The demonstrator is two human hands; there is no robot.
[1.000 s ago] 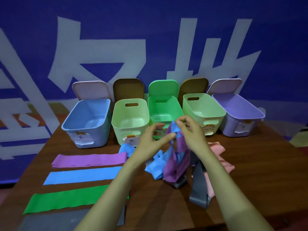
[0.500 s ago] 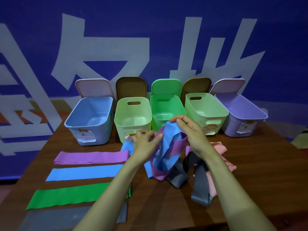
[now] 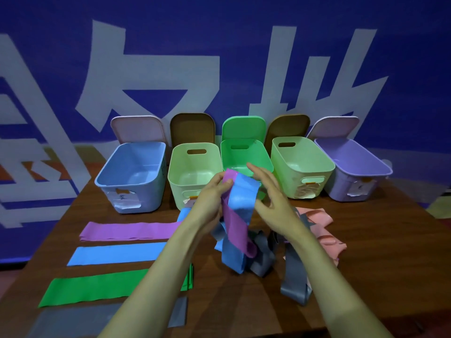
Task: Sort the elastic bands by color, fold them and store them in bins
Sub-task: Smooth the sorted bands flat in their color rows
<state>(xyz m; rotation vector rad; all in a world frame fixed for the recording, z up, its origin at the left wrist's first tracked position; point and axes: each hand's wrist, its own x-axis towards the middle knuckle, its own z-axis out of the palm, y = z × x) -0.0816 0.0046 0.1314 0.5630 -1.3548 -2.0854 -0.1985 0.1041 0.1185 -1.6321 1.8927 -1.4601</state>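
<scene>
My left hand (image 3: 211,200) pinches the top of a tangled blue band (image 3: 242,201) and purple band (image 3: 234,231), lifted above the desk (image 3: 380,259) before the green bin (image 3: 245,154). My right hand (image 3: 274,201) is open beside them, fingers spread, gripping nothing. Purple, blue and green strips lie flat at left; grey and pink bands are heaped at right.

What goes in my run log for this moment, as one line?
stage: untangling | left hand: pinching purple band | right hand: open beside blue band | bins: empty
</scene>
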